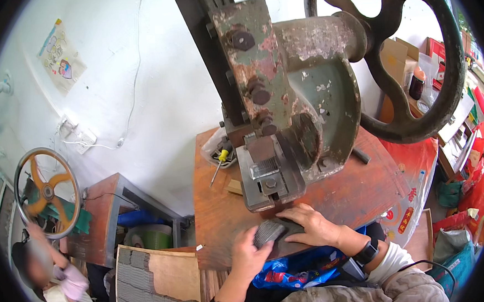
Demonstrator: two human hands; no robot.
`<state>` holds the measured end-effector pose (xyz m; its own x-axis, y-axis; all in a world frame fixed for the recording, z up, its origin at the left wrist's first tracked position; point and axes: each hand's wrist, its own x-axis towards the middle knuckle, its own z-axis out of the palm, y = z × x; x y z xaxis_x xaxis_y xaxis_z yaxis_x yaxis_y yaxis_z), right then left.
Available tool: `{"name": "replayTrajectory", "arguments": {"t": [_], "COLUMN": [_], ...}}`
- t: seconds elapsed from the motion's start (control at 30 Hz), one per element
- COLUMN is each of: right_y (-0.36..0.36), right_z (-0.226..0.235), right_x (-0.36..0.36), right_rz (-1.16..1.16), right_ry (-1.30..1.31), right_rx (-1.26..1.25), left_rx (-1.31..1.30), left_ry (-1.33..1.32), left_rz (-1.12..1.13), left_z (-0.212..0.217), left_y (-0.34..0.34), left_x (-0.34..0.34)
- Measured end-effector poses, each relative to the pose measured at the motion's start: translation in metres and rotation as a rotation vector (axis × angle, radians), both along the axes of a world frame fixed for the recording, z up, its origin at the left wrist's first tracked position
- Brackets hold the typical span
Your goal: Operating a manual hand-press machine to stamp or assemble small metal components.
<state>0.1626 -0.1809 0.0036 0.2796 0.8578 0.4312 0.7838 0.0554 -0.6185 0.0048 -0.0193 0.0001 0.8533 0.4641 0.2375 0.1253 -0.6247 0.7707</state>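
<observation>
At the near edge of the tabletop [334,201], the left hand [250,254] curls its fingers around a small grey ribbed bundle [268,232], gripping its near left end. The right hand [313,226] lies flat over the bundle's right part, fingers spread and pressing down rather than clenched. The bundle's long axis runs from near left to far right, its ribbed end face turned toward the left hand. Just beyond the hands stands a heavy, rusted press machine [288,93] with flaking green paint; its metal die block [268,174] sits directly far of the bundle. A large dark handwheel [413,57] rises at the far right of the machine. Left of the die block, a yellow-handled screwdriver [219,164] lies on the tabletop, pointing near left. Under the near edge, a blue plastic bag [294,272] shows between the forearms. To the near left, a board [156,283] carries rows of grey ribbed pieces. Farther left, another person [56,278] sits by a yellow-spoked wheel [47,192].
</observation>
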Motion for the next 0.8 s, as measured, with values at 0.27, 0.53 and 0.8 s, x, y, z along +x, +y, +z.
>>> {"name": "replayTrajectory", "arguments": {"t": [0.27, 0.53, 0.8], "right_y": [-0.016, -0.015, -0.017], "right_z": [-0.01, -0.009, -0.009], "right_x": [0.005, 0.0, 0.003], "right_rz": [-0.023, -0.027, -0.043], "right_ry": [-0.035, -0.141, -0.122], "right_rx": [0.062, 0.048, 0.067], "left_rx": [-0.047, 0.246, -0.461], "left_ry": [-0.172, -0.208, -0.176], "left_rz": [0.333, 0.353, -0.104], "left_z": [0.088, 0.093, 0.1], "left_y": [0.034, 0.016, 0.048], "left_x": [0.028, 0.145, 0.13]}}
